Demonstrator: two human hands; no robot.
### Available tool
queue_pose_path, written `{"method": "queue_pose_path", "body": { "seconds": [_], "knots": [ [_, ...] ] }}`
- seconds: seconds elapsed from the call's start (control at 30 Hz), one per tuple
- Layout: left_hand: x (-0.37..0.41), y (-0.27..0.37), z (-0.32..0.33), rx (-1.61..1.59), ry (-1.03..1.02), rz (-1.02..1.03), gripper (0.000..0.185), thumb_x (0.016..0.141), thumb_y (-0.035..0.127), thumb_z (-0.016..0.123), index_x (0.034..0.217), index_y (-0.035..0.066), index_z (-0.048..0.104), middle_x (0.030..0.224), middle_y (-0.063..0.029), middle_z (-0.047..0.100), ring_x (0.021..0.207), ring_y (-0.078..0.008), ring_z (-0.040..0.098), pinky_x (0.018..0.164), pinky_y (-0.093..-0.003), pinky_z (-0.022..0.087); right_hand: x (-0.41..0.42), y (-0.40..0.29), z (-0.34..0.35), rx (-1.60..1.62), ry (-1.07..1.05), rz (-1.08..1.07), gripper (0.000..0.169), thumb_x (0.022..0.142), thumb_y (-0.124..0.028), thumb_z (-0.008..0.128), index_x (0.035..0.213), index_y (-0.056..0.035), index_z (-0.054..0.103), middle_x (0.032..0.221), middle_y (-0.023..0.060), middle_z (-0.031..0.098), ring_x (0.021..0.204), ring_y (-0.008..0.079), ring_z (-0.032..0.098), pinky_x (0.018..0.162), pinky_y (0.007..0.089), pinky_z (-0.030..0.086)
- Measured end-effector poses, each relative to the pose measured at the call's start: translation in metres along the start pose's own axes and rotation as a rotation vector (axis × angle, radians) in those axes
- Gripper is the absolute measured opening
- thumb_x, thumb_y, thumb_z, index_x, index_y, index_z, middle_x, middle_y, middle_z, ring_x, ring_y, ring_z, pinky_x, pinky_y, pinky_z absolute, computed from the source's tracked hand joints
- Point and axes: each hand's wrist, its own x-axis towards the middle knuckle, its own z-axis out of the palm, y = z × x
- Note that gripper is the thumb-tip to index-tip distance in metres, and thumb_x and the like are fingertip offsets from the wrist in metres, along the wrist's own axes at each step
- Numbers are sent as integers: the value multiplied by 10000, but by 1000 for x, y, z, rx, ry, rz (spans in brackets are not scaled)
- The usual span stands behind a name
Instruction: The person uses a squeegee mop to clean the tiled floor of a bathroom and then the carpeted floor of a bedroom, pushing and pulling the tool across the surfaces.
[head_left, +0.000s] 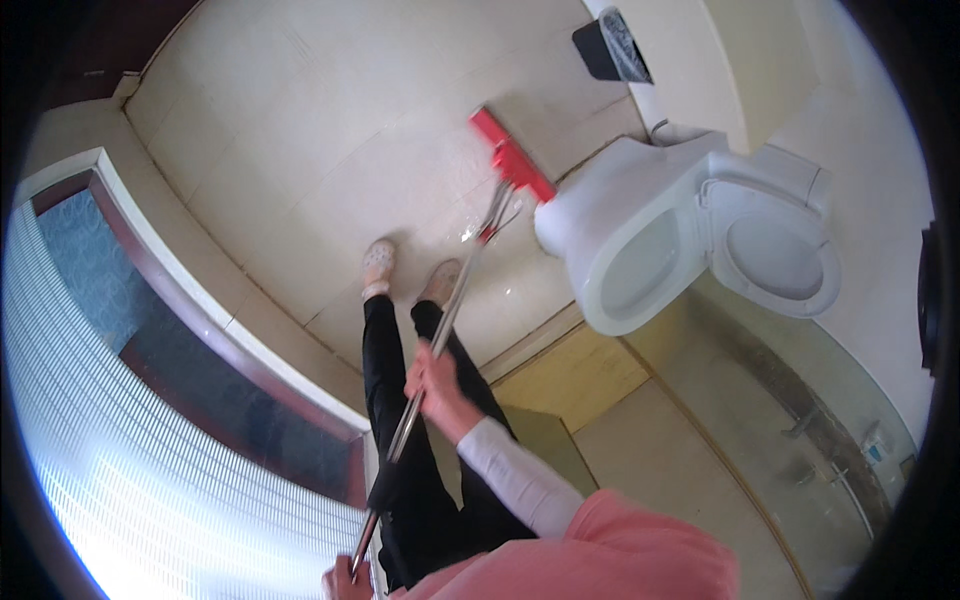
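Observation:
A squeeze mop with a red head (514, 154) and a long metal pole (455, 304) runs slantwise across the view. Around the middle of the pole, my right hand (433, 382) is closed, in front of my legs. My left hand (347, 579) grips the pole's upper end at the bottom edge of the picture, partly cut off. The mop head lies against the tiled floor (360, 142), close beside the base of a white toilet (577, 225). Its sponge side is hidden from me.
The toilet's seat and lid (780, 255) are raised. A black waste bin (600, 49) with a clear liner stands by the wall. To the right, a glass panel (720, 390) borders the shower area. A window with blinds (150, 420) fills the left. Wet patches (480, 229) glisten near my feet.

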Motion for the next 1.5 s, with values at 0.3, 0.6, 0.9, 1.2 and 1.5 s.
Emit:
{"method": "queue_pose_path", "body": {
  "seconds": [0.3,0.6,0.9,1.2,1.5],
  "knots": [
    [147,173,46,-169,-3,278,187,844,210,609,908,69,504,685,-181,591,641,-403,576,519,-459,444,112,-224,-36,13,-63,-307,314,844,-256,591,643,-170,365,501,-65,292,368,66,287,328,248,239],
    [90,105,-26,141,-14,158,201,850,214,603,908,68,476,662,-207,566,611,-432,555,489,-493,409,68,-102,2,312,-206,-161,322,865,-248,571,629,-177,363,490,-59,302,350,82,331,314,253,276],
    [-5,52,-127,474,71,77,210,812,147,613,953,33,508,653,-221,574,600,-415,584,520,-472,436,-11,28,47,508,-175,23,282,869,-241,584,729,-164,352,515,-54,291,375,80,314,333,270,290],
    [-3,79,-266,1436,848,252,294,806,344,658,802,69,556,641,-72,489,607,-237,490,539,-361,397,-39,18,186,785,-239,135,247,879,-205,549,754,-137,347,540,-9,325,410,121,339,365,310,325],
    [32,180,-408,1734,991,450,479,816,504,576,657,73,437,576,-93,488,565,-278,508,488,-399,403,-52,-67,296,939,-492,137,207,854,-163,528,831,-51,356,576,83,421,423,212,455,352,398,414]
  ]
}}
